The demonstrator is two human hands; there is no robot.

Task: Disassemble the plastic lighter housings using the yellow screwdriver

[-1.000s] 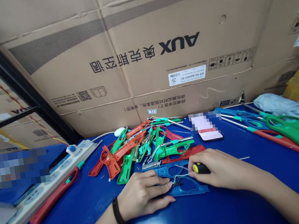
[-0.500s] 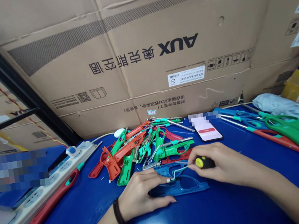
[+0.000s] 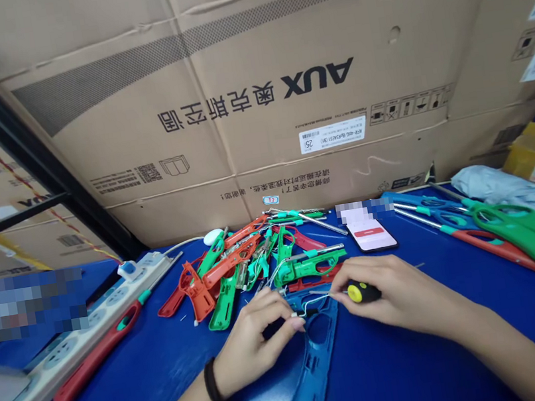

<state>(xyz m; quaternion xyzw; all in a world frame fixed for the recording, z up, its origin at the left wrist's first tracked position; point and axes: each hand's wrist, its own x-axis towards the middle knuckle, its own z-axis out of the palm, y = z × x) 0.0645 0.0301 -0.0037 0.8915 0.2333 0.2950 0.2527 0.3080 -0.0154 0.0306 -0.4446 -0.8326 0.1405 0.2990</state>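
Note:
My left hand (image 3: 260,332), a dark band at its wrist, pinches a small white-ended part (image 3: 307,313) with a thin white wire and a black section. Below it, a blue lighter shell half (image 3: 309,382) lies slanted toward the front edge, its oval trigger opening uppermost. My right hand (image 3: 386,287) is closed round a screwdriver (image 3: 365,291) with a black and yellow handle. Its fingertips meet at the white wire's right end; whether they grip the wire too, I cannot tell. More blue plastic behind the part is partly hidden.
Just beyond my hands is a pile of red and green lighter shells (image 3: 222,298) with metal tubes. A phone (image 3: 371,233) lies behind my right hand. Whole lighters (image 3: 519,236) are at the right; a power strip (image 3: 62,345) and a red lighter (image 3: 100,359) at the left.
The blue shell half has swung from lying crosswise under my left hand to pointing toward me. My left hand has shifted slightly left, still with the wired part; the screwdriver stays in my right.

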